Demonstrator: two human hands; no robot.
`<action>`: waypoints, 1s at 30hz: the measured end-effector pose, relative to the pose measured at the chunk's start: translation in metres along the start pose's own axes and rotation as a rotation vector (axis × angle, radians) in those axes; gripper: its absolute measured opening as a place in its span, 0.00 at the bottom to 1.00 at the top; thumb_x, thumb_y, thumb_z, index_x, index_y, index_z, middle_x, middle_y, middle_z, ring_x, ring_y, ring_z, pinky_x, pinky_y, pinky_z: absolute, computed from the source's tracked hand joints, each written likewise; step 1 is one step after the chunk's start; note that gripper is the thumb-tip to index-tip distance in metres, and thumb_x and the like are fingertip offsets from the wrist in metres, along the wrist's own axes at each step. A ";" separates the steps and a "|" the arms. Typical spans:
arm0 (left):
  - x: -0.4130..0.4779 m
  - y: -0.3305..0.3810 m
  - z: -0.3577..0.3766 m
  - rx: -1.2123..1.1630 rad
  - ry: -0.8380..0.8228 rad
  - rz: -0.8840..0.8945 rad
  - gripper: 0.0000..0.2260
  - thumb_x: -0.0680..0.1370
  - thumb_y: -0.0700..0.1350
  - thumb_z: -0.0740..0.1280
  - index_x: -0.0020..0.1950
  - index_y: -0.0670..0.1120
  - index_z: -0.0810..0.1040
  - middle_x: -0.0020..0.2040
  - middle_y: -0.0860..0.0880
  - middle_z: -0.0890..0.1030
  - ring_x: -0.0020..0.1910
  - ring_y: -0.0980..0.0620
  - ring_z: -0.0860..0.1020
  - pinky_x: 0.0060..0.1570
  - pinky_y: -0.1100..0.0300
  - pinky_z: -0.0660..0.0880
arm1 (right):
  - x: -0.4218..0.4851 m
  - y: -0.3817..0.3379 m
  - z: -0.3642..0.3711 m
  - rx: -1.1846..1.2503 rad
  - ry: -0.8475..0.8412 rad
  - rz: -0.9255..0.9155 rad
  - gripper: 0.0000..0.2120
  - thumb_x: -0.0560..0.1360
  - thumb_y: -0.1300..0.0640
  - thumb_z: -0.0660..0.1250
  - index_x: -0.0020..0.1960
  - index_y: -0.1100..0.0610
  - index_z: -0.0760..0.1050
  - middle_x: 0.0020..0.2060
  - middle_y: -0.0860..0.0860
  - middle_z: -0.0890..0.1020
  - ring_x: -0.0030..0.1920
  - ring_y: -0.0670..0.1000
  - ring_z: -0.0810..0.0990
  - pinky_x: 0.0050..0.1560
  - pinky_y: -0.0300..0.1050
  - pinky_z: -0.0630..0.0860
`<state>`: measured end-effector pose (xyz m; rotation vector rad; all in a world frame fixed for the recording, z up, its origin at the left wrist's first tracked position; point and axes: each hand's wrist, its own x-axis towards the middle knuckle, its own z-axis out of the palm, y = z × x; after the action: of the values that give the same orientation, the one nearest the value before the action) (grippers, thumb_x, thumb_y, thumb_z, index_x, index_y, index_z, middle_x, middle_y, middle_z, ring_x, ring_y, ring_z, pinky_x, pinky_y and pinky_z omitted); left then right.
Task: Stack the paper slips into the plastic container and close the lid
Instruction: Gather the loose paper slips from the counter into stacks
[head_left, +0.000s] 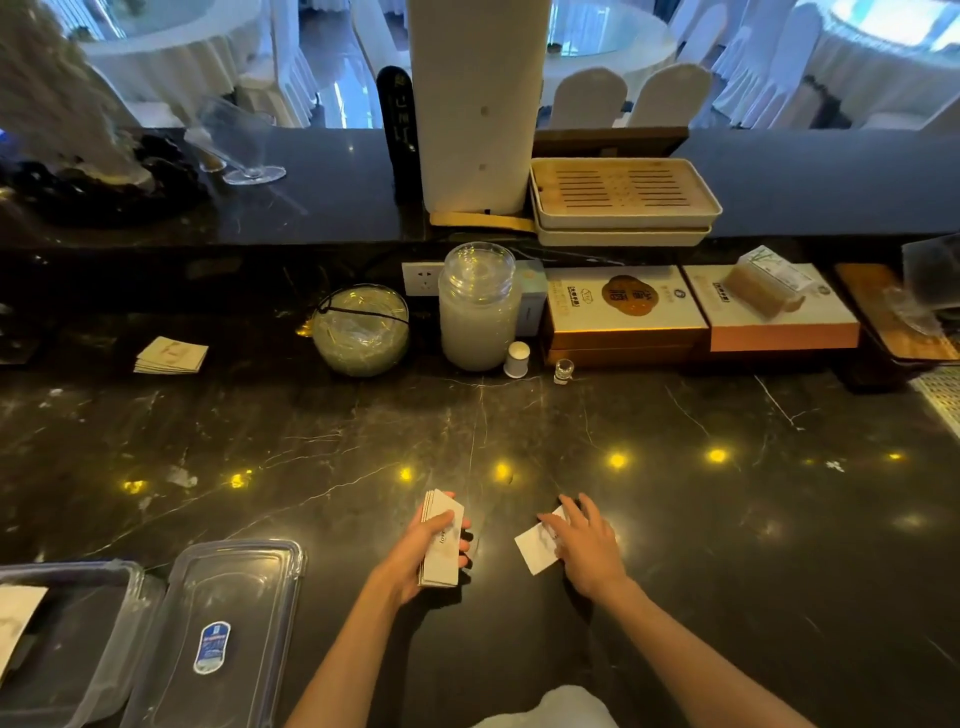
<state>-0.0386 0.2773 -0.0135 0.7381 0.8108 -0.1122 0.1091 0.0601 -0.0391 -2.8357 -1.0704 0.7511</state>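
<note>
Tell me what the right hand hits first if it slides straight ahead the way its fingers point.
Probably nothing near: beyond the right hand lies bare counter. Farther along, the small white cup and glass jar sit roughly in line; depth is unclear.

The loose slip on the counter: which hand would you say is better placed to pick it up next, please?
Right. The right hand already rests on the loose slip, while the left hand is full, gripping the stack of slips.

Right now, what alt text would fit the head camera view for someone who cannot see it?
A person's left hand holds a stack of paper slips above a dark marble counter while the right hand presses on a loose slip. An open plastic container and its lid lie at lower left.
</note>
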 end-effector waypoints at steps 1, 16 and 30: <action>0.000 -0.002 0.000 0.003 0.028 0.012 0.16 0.81 0.38 0.62 0.68 0.49 0.68 0.51 0.37 0.77 0.36 0.45 0.77 0.34 0.51 0.77 | 0.000 0.001 0.001 0.005 0.040 0.014 0.26 0.76 0.57 0.67 0.72 0.45 0.65 0.78 0.50 0.57 0.79 0.58 0.47 0.72 0.55 0.62; 0.017 -0.034 0.059 0.240 0.178 0.235 0.15 0.75 0.55 0.72 0.59 0.57 0.74 0.49 0.43 0.84 0.42 0.47 0.85 0.39 0.51 0.82 | -0.016 -0.062 -0.002 1.399 0.152 0.380 0.07 0.71 0.53 0.76 0.44 0.56 0.83 0.41 0.52 0.87 0.42 0.50 0.86 0.41 0.42 0.83; -0.011 -0.056 0.067 0.266 0.194 0.347 0.10 0.76 0.51 0.71 0.55 0.61 0.75 0.49 0.40 0.79 0.44 0.43 0.79 0.41 0.50 0.79 | -0.063 -0.081 0.005 1.016 0.209 0.357 0.23 0.69 0.34 0.67 0.45 0.54 0.72 0.42 0.49 0.78 0.40 0.49 0.77 0.42 0.48 0.78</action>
<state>-0.0246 0.1903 -0.0064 1.1444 0.8485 0.1691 0.0158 0.0813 -0.0019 -2.1174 -0.0532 0.7013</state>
